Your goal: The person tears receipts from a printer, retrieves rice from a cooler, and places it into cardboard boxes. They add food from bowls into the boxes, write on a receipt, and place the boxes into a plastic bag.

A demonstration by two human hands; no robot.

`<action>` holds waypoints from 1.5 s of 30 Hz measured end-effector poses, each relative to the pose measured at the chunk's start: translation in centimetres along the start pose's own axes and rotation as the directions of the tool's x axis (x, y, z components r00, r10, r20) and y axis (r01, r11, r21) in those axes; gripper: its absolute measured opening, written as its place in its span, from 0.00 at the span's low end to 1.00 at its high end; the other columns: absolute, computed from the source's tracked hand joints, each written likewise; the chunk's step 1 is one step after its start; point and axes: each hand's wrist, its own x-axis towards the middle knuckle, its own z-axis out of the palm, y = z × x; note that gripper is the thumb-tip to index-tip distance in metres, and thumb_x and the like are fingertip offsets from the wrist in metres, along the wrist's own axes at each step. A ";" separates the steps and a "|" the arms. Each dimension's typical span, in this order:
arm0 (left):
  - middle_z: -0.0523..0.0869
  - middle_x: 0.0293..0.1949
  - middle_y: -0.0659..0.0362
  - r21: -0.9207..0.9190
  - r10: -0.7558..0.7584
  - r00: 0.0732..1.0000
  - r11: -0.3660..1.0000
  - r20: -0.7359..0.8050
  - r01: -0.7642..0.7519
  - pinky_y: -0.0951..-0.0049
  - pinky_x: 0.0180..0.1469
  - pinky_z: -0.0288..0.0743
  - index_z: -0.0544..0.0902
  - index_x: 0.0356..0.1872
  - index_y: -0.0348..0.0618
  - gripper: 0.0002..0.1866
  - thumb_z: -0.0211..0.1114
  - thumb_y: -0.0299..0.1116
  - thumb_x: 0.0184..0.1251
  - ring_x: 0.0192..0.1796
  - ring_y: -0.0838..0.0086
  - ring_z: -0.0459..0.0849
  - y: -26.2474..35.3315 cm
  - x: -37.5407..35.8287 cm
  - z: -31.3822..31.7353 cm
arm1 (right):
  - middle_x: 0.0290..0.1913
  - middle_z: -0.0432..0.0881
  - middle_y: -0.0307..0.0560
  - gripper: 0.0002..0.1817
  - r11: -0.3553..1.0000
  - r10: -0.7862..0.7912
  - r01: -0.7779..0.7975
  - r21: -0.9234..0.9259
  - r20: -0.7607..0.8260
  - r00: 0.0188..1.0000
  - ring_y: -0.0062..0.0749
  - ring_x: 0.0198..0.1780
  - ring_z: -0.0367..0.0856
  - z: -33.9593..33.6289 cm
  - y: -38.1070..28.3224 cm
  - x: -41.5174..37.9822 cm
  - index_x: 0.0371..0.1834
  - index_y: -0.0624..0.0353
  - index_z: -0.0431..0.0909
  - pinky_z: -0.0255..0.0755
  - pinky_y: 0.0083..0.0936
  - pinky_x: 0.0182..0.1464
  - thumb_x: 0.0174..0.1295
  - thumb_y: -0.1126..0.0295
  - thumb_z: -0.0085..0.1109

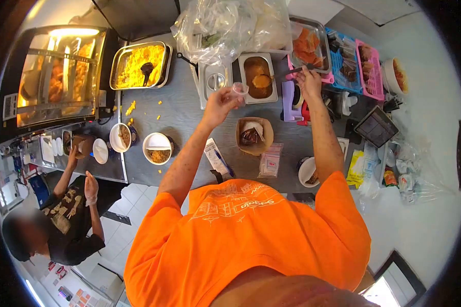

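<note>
Between the fingers of my left hand (222, 106) is a small clear plastic cup (240, 91), held up beside the sauce pan. My right hand (310, 83) grips the dark handle of a ladle (263, 81). The ladle's bowl is filled with orange-brown sauce and sits over the metal pan (277, 97) of the same sauce. To the pan's left stands a lidded metal container (215, 82). Nearer my body, a brown cardboard box (254, 135) contains a white item and a dark piece of food.
A tray of yellow rice (138, 56) stands at back left, beside a lit warming cabinet (56, 77). Bowls (158, 146), a receipt with a pen (217, 157) and sachets (271, 162) lie nearby. Baskets (369, 71) stand at right. A co-worker (61, 220) works at left.
</note>
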 end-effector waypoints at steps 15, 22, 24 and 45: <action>0.87 0.35 0.60 -0.006 0.040 0.993 0.999 0.110 -0.039 0.79 0.38 0.76 0.80 0.46 0.36 0.14 0.69 0.26 0.59 0.35 0.81 0.82 0.6 5.9 4.0 | 0.31 0.80 0.47 0.08 0.912 -0.409 0.411 0.001 0.103 0.907 0.30 0.32 0.81 3.4 -8.6 -3.3 0.34 0.62 0.72 0.78 0.25 0.38 0.69 0.69 0.54; 0.85 0.44 0.57 -0.106 0.032 0.998 0.994 0.048 -0.027 0.79 0.43 0.79 0.76 0.52 0.33 0.18 0.67 0.24 0.61 0.41 0.78 0.84 -0.2 6.5 5.3 | 0.31 0.82 0.46 0.08 0.671 -0.621 0.668 -0.322 0.247 0.744 0.25 0.31 0.82 7.8 -11.1 -9.2 0.41 0.65 0.72 0.77 0.21 0.36 0.71 0.71 0.49; 0.85 0.45 0.56 -0.155 0.029 0.998 0.988 0.054 -0.021 0.79 0.44 0.79 0.75 0.53 0.32 0.19 0.66 0.24 0.62 0.44 0.76 0.84 -0.4 6.6 5.5 | 0.35 0.84 0.48 0.07 0.423 -0.696 0.815 -0.397 0.434 0.573 0.25 0.30 0.84 8.2 -11.1 -10.7 0.42 0.68 0.71 0.77 0.21 0.32 0.69 0.74 0.50; 0.83 0.50 0.54 -0.241 0.169 0.986 0.956 -0.007 -0.166 0.74 0.54 0.77 0.72 0.57 0.33 0.20 0.61 0.25 0.65 0.51 0.73 0.82 -1.4 5.5 4.2 | 0.38 0.83 0.56 0.10 0.458 -0.805 0.814 -0.357 0.224 0.550 0.31 0.33 0.83 7.9 -9.7 -13.5 0.43 0.70 0.68 0.77 0.24 0.39 0.72 0.71 0.47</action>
